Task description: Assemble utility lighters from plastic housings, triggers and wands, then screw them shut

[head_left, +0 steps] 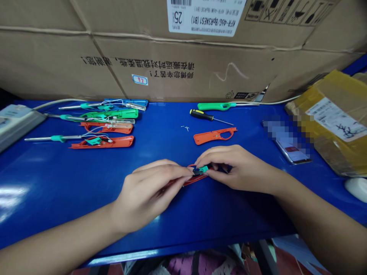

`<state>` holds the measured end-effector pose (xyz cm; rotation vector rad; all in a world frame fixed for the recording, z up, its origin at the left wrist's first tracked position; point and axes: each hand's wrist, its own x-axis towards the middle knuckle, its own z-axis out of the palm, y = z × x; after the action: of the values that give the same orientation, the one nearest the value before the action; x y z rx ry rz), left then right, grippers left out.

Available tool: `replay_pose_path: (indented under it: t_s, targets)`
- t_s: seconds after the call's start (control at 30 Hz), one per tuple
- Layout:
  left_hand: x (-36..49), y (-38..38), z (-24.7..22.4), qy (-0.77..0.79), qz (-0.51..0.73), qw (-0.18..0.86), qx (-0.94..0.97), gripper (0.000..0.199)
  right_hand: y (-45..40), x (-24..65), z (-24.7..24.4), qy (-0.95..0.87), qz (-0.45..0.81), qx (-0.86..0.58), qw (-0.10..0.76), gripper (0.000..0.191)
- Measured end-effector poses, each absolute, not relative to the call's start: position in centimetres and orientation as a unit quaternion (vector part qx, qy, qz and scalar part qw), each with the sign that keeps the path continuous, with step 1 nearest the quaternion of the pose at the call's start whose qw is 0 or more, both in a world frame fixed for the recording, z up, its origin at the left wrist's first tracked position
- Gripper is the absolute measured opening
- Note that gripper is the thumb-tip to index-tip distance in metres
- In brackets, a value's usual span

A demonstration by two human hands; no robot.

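Observation:
Near the front middle of the blue table, both hands meet over a red lighter shell half (195, 180). My left hand (155, 183) pinches at a small black part (197, 172) in the shell, its fingers covering the shell's left side. The fingertips of my right hand (235, 168) close on a small teal piece (204, 169) at the shell's right side. Just behind them lies another red shell half (215, 135). Farther back are a black and yellow screwdriver (202, 114), a closed green lighter (213, 106) and several tiny screws (185, 128).
Opened lighters with metal tubes, wires and red (104, 142), green and blue shells lie at the left back. A power strip (21, 120) is at far left. To the right are a phone (295, 151), a taped carton (338, 122) and a white object (357, 189). A large cardboard box (160, 49) stands behind.

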<state>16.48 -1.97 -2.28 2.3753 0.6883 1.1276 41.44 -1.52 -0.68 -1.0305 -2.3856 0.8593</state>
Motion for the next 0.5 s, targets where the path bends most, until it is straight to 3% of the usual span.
replay_pose_path:
  t_s: [0.27,0.5]
  targets:
    - [16.3,-2.0,-1.8,0.193,0.403,0.202,0.872,0.030,-1.7,41.9,0.3,-0.885,0.214,-0.356,0.211,0.019]
    - [16.3,-2.1,-2.2,0.222,0.408,0.212,0.860,0.023,-1.8,42.3,0.5,-0.892,0.207,-0.355,0.185,0.017]
